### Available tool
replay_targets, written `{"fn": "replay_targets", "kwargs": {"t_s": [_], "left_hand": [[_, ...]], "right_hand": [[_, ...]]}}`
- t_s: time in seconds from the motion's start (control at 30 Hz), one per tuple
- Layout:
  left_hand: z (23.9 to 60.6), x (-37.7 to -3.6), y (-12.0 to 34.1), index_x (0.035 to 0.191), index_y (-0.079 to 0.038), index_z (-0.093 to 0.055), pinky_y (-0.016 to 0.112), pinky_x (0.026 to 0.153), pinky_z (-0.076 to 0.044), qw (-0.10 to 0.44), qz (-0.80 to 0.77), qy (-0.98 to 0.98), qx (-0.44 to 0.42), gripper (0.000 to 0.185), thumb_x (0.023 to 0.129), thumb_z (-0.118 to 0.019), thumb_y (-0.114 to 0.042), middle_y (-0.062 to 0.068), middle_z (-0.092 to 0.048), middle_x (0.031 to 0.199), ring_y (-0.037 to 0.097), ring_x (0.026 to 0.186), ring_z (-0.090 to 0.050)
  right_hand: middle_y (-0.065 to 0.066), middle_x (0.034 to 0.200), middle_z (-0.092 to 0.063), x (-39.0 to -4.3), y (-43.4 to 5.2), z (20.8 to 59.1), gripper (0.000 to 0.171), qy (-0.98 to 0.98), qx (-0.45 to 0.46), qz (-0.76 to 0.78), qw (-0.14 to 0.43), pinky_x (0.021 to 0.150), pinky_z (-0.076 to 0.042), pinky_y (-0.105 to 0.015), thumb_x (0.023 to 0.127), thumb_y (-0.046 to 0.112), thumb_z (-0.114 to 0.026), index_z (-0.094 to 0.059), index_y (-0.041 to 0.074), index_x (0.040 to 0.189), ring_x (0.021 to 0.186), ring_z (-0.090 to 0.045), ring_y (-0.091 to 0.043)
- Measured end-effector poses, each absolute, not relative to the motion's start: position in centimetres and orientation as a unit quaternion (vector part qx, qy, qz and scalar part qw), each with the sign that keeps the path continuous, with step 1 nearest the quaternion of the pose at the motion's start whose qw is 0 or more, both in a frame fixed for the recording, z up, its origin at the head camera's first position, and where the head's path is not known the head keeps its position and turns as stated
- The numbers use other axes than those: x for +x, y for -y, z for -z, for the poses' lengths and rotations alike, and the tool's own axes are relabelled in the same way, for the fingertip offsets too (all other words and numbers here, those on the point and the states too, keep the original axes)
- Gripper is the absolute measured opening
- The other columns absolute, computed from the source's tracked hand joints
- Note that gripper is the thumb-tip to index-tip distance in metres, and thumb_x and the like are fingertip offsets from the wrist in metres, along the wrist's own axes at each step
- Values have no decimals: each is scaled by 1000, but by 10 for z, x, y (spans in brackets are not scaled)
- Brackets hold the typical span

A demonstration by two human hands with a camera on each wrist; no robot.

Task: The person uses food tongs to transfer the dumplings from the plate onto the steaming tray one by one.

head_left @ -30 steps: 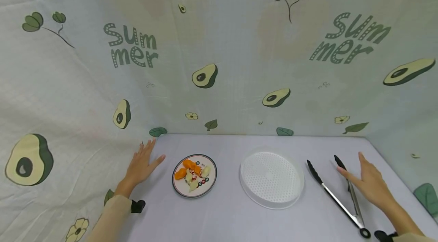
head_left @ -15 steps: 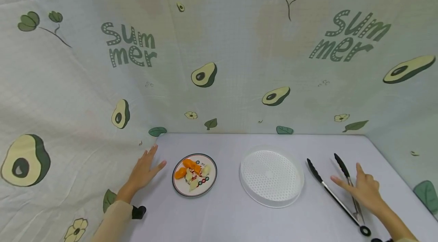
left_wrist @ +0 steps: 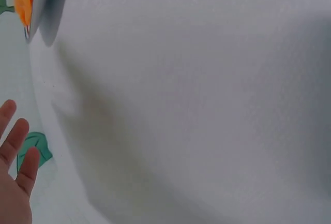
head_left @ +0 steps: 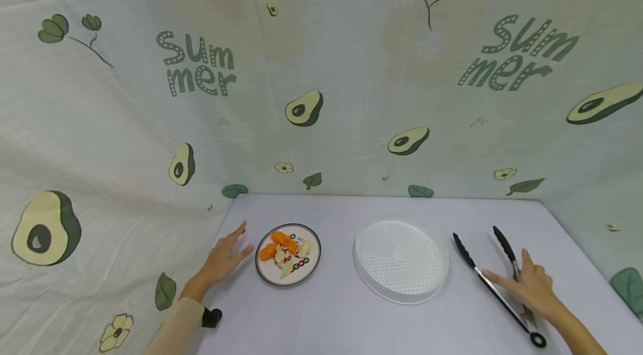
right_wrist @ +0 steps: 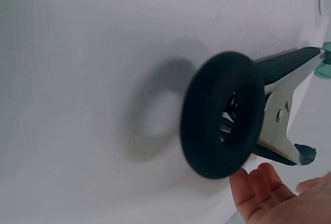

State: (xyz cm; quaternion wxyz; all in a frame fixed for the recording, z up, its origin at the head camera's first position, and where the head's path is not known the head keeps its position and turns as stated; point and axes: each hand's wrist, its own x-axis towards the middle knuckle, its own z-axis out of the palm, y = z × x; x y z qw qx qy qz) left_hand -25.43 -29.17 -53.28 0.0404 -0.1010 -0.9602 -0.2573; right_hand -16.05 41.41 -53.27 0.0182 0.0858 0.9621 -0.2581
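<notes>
My right hand [head_left: 537, 288] hovers over a pair of tongs [head_left: 464, 252], thumb and index finger spread apart and its palm overlapping the right arm of the tongs. They lie spread, with black tips pointing away and a black ring [head_left: 538, 339] at the near end. The right wrist view has that ring [right_wrist: 198, 125] up close and the curved fingers [right_wrist: 245, 190] beside the tongs. Fingers spread, my left hand [head_left: 220, 261] is just left of a small plate [head_left: 273, 278] bearing orange pieces [head_left: 268, 252] and pale pieces [head_left: 287, 269]. Neither hand holds anything.
A white round tray [head_left: 402, 260] with a perforated surface lies between the plate and the tongs. White cloth covers the table [head_left: 336, 310]. Behind it and along both sides hangs a curtain [head_left: 351, 65] printed with avocados and leaves.
My right hand has moved left and down over the tongs, its thumb reaching across toward their left arm. My left hand has shifted right, closer to the plate. The tongs, plate and tray stay put.
</notes>
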Motion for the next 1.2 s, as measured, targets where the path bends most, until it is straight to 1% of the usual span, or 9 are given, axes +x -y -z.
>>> {"fn": "replay_targets", "kwargs": {"t_s": [0.13,0.33,0.47,0.57,0.73,0.9,1.03,1.2], "left_hand": [[538,-252,288,159,-15,-27,68,98,-31,24,269,957,-107,75,98,-60,-45,15,-50,145,41,122,-47],[545,-253,281,158,-19,-32,64,98,-30,-15,289,951,-111,78,93,-67,-48,10,-55,142,37,122,-42],[551,-254,279,155,-18,-37,57,94,-32,-21,279,954,-112,77,92,-69,-46,8,-57,139,32,118,-42],[553,-254,279,154,-18,-41,51,90,-32,-28,272,956,-108,74,91,-70,-46,7,-56,139,27,112,-42],[554,-253,279,152,-20,-44,45,86,-32,-49,275,955,-100,73,90,-70,-48,11,-50,147,23,106,-40],[554,-251,277,151,-18,-45,45,85,-34,-54,267,957,-103,74,89,-70,-51,13,-49,147,23,105,-40],[555,-251,277,152,-18,-44,47,87,-34,-58,261,958,-100,77,88,-69,-53,13,-48,147,25,107,-39],[559,-252,277,152,-19,-44,51,90,-32,-59,258,959,-99,76,89,-68,-54,14,-47,147,26,110,-39]], "right_hand": [[-59,120,-24,-161,-413,534,130,-962,92,256,26,87,-29,-76,85,60,-68,10,-27,141,108,-29,-73],[-61,123,-20,-162,-412,536,133,-963,98,251,33,88,-31,-76,82,60,-72,11,-27,140,109,-28,-74],[-61,124,-19,-163,-412,537,134,-963,94,249,33,88,-32,-75,82,60,-72,11,-27,139,110,-28,-74],[-61,126,-16,-162,-411,537,134,-961,93,257,38,90,-32,-75,82,58,-73,13,-27,139,112,-26,-74],[-61,127,-14,-160,-410,540,134,-958,90,270,42,92,-29,-76,82,55,-75,15,-26,140,114,-24,-74],[-61,125,-14,-159,-410,542,135,-957,93,269,48,90,-32,-75,80,55,-77,15,-25,141,111,-26,-73],[-61,121,-15,-157,-409,545,136,-958,83,270,40,88,-35,-74,79,52,-79,14,-25,141,108,-29,-72],[-60,119,-15,-155,-408,548,135,-958,65,279,17,88,-33,-75,78,47,-82,13,-27,140,109,-25,-70]]}}
